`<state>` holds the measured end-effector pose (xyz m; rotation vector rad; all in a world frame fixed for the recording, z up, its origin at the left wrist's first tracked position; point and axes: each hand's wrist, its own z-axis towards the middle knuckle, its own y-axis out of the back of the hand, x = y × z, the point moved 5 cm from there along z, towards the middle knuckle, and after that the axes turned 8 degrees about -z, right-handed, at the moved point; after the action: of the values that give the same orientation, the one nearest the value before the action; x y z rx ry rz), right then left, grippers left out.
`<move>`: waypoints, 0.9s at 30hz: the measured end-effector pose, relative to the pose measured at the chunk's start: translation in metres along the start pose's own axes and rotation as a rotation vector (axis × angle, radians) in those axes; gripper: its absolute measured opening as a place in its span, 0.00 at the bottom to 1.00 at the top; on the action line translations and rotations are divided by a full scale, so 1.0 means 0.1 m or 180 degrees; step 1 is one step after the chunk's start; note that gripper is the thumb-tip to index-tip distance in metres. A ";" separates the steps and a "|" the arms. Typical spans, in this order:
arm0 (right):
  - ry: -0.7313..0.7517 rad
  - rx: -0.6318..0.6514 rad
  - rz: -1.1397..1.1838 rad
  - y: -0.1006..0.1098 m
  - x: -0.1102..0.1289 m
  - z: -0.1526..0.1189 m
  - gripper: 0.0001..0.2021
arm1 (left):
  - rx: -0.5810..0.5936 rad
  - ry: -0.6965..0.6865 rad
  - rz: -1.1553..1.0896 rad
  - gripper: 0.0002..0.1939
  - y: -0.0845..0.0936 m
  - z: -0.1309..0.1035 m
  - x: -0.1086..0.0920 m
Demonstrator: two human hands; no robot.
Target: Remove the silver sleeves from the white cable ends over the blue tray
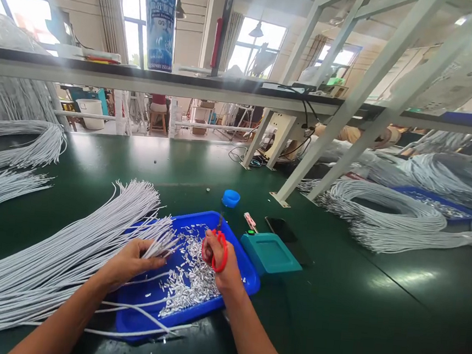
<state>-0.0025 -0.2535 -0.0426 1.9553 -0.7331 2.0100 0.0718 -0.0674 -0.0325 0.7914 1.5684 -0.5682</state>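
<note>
Both hands over blue tray [247, 280]: left [135, 259] grips cords [68, 250], right [218, 258] scissors [215, 247].

Teal box [270, 253] blocks tray's [247, 281] right; table [372, 321] beyond open.

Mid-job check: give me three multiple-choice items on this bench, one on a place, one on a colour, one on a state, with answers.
1. Where do the cut metal bits lie?
A. in the blue tray
B. on the teal box
C. in the blue cap

2. What colour are the scissor handles?
A. green
B. red
C. white

3. What is the left hand doing?
A. resting flat
B. holding a phone
C. gripping cord ends

Answers:
1 A, the metal bits fill the blue tray.
2 B, the right hand holds the red scissors.
3 C, the left hand clasps the white cords.
</note>
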 end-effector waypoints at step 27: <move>0.0443 0.1002 -0.3128 -0.12 -0.17 -0.05 0.20 | -0.0075 0.0270 -0.0848 0.21 -0.02 0.37 -0.03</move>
<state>0.0005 -0.2382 -0.0571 1.7434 0.5405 1.6169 0.0944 -0.0971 -0.0356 0.5984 1.7700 -0.7147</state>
